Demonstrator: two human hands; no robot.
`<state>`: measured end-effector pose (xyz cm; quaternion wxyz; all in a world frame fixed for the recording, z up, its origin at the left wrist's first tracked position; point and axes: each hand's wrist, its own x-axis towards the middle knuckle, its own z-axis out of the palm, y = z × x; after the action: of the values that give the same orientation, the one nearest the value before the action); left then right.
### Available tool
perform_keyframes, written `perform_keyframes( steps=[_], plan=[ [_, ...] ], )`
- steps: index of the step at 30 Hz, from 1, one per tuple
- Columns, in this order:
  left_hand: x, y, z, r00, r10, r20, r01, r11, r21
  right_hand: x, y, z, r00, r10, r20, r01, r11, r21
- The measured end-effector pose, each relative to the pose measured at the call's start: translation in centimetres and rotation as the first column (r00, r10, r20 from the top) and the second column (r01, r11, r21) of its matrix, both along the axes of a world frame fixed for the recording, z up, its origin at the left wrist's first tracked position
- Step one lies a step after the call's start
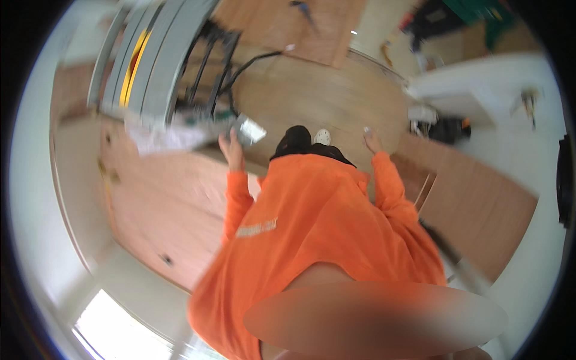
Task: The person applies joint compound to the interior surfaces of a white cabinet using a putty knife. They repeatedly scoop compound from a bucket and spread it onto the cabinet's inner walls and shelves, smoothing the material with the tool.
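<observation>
My left hand is raised in front of me on the left, its fingers and thumb closed on a flat grey rectangular thing with a bright white face. Blur hides what kind of thing it is. Near it are the grey table saw and a crumpled pale plastic sheet. On the other side my right hand hangs out over the floor with its fingers drawn together. A small whitish thing shows at the fingertips, too blurred to name.
A pinkish wooden panel lies to my left, and a brown board to my right. Another board with a dark tool lies ahead. Dark items sit by the white surface at right. A black hose curves beside the saw.
</observation>
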<state>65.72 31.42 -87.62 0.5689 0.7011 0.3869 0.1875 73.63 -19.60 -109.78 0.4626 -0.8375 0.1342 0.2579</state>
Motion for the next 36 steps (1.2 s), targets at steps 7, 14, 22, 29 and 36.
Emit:
perform_keyframes(
  steps=[7, 14, 22, 29, 36],
  plan=[
    [10.3, -4.7, 1.4, 0.868, -0.470, -0.160, 0.450, 0.881, -0.146, -1.5, 8.9, 12.2, 0.919, -0.300, 0.254, 0.266, 0.951, 0.159],
    [26.8, -14.4, -0.1, 0.109, -0.989, -0.095, 0.983, 0.121, -0.134, -22.7, 13.0, 9.6, 0.171, -0.978, 0.121, 0.977, 0.152, -0.153],
    [20.9, -24.0, -1.1, -0.587, -0.755, -0.293, 0.733, -0.649, 0.204, -42.6, 45.5, 1.4, -0.640, -0.754, 0.148, 0.598, -0.610, -0.520],
    [-4.5, -31.2, -1.9, -0.960, -0.118, -0.253, 0.062, -0.974, 0.219, -43.1, 61.1, -0.3, -0.827, -0.443, -0.346, 0.542, -0.791, -0.284],
    [-21.6, -32.9, 2.6, -0.880, 0.423, -0.214, -0.471, -0.836, 0.282, -41.8, 55.5, 3.5, -0.909, -0.345, -0.234, 0.406, -0.862, -0.303]
  ],
)
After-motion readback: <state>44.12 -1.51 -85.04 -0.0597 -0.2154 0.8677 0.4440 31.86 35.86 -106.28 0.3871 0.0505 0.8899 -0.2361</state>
